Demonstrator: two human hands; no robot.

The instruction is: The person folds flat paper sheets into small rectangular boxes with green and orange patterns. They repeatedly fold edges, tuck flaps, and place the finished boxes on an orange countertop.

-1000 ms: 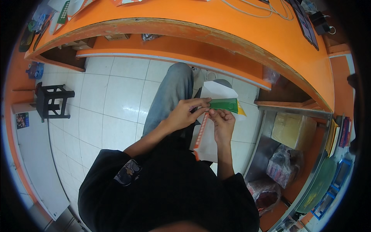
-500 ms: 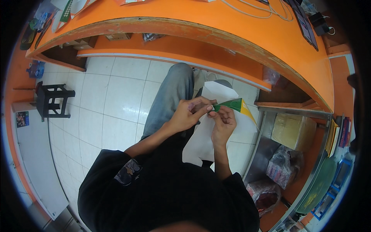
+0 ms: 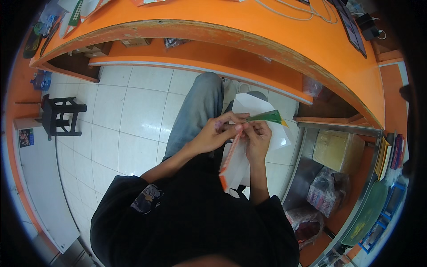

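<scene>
A flat card piece, likely a carton blank (image 3: 252, 104), lies over my lap, white on its inner side. Green and yellow print shows on a panel by my fingertips, and an orange-red patterned edge runs down toward my shirt. My left hand (image 3: 222, 128) pinches the card at its middle from the left. From the right, my right hand (image 3: 258, 140) pinches the same spot, thumbs nearly touching. Between the fingers, the exact fold is hidden.
An orange desk (image 3: 200, 13) curves across ahead, with cables (image 3: 297, 15) and similar printed card pieces (image 3: 76, 15) on top. A black stool (image 3: 64, 116) stands at left. To the right, a metal-edged shelf (image 3: 307, 155) holds a wrapped yellowish block (image 3: 337, 150) and plastic-wrapped packs (image 3: 328, 192).
The card's near part has folded or turned up, so its orange-red edge now shows. The green panel has tilted, showing less yellow. Both hands stay at nearly the same place.
</scene>
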